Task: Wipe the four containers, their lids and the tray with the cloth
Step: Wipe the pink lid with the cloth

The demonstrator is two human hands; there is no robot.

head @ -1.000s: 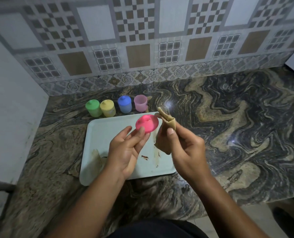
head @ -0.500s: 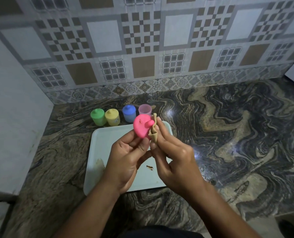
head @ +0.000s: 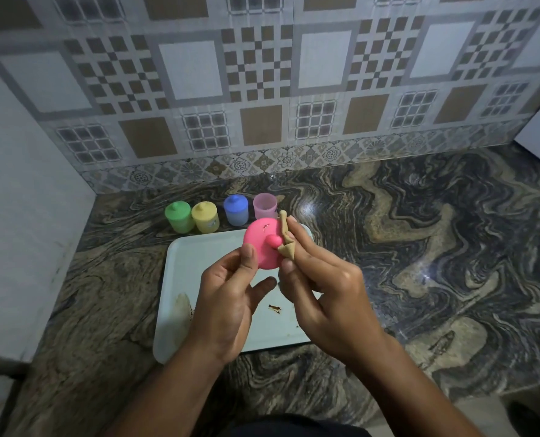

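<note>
My left hand (head: 227, 298) holds a pink lid (head: 261, 244) by its lower edge, knob side facing me, above the white tray (head: 199, 257). My right hand (head: 322, 288) grips a folded tan cloth (head: 286, 239) pressed against the lid's right side beside the knob. Behind the tray four small containers stand in a row: green (head: 178, 216), yellow (head: 205, 216) and blue (head: 235, 209) with lids on, and a pink one (head: 264, 205) without a lid. Brown stains mark the tray (head: 274, 308).
The tray lies on a dark marbled stone counter (head: 420, 247). A patterned tiled wall (head: 262, 89) rises behind the containers. A white surface (head: 19, 231) borders the counter on the left, and the counter's front edge runs near my body.
The lid has turned from showing its underside to showing its knob side. My right hand has brought the cloth against the lid. The view has tilted a little.
</note>
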